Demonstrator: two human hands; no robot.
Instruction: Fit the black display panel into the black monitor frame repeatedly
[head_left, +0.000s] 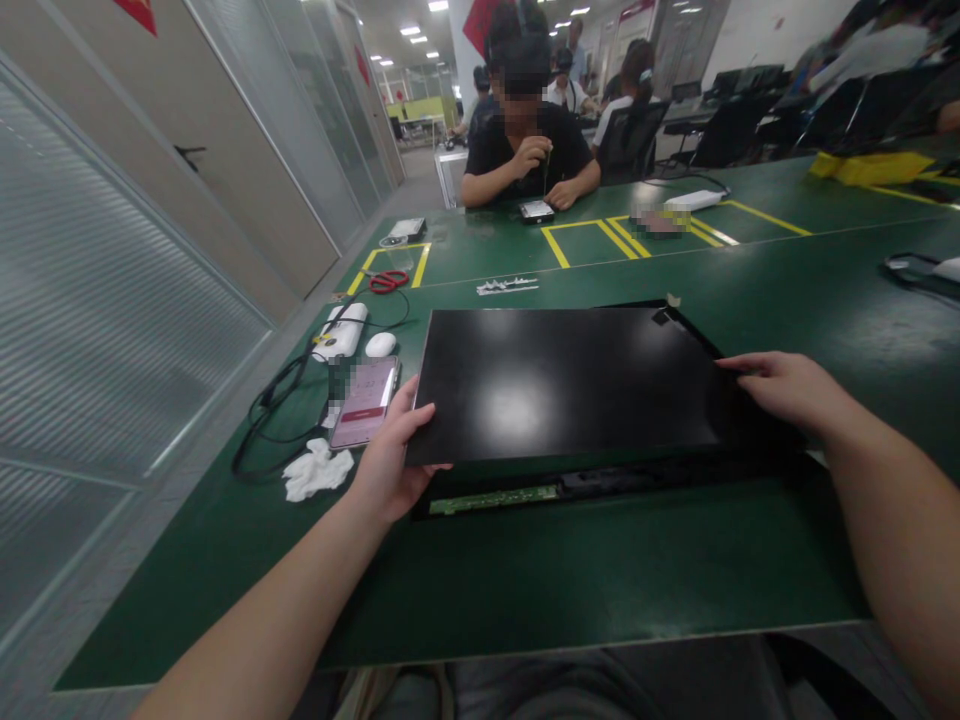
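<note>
A flat black display panel (570,385) lies tilted over a dark frame (637,480). My left hand (397,450) grips the panel's left edge, with the thumb on top and the fingers underneath. At the right edge, my right hand (787,390) is closed with its fingertips at the border; part of its grip is hidden. Below the panel's near edge, a green circuit strip (495,498) shows in the frame. A small tab of tape (673,300) sticks up at the far right corner.
Left of the panel lie a phone (365,402), crumpled white tissue (318,470), a white oval case (380,345), a white device (341,332), black cables (262,400) and red scissors (388,282). White strips (508,286) lie beyond. Across the green table (600,580), a person (532,150) handles a small device (537,211).
</note>
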